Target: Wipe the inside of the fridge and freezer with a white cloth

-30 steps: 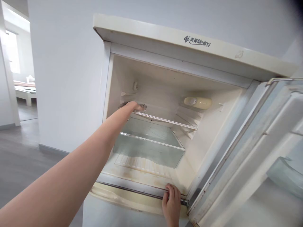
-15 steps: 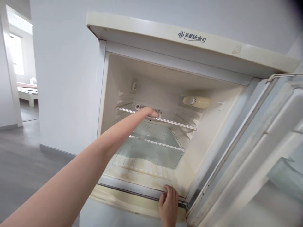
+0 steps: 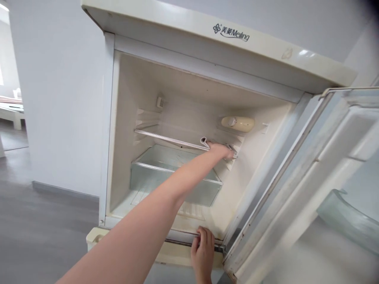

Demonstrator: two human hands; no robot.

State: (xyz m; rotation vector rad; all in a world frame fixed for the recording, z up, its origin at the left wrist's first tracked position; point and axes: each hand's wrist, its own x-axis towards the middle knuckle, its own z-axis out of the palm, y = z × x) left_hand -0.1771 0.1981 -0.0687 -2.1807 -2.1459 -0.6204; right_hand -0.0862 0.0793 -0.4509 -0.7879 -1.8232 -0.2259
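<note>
My left hand (image 3: 221, 151) reaches far into an open refrigerator (image 3: 127, 98) and presses a white cloth (image 3: 204, 141) onto the upper glass shelf (image 3: 171, 139), near its right end. A folded end of the cloth sticks out left of the fingers; the rest lies under the hand. Lower down, my right hand (image 3: 203, 250) has its fingers curled over the front bottom edge (image 3: 180, 235) of the compartment. Beneath the upper shelf sits a clear drawer (image 3: 154, 179) under a second glass shelf, partly hidden by my left forearm.
The refrigerator door (image 3: 296, 189) stands wide open on the right, with a clear door bin (image 3: 346, 217). A yellowish lamp cover (image 3: 238, 123) juts from the inner right wall. Below is the lower door's top (image 3: 97, 235). Grey floor (image 3: 53, 228) lies to the left.
My left hand has slid the cloth rightward along the upper shelf, from the middle to near the right wall. My right hand stays at the bottom edge. The view has shifted a little.
</note>
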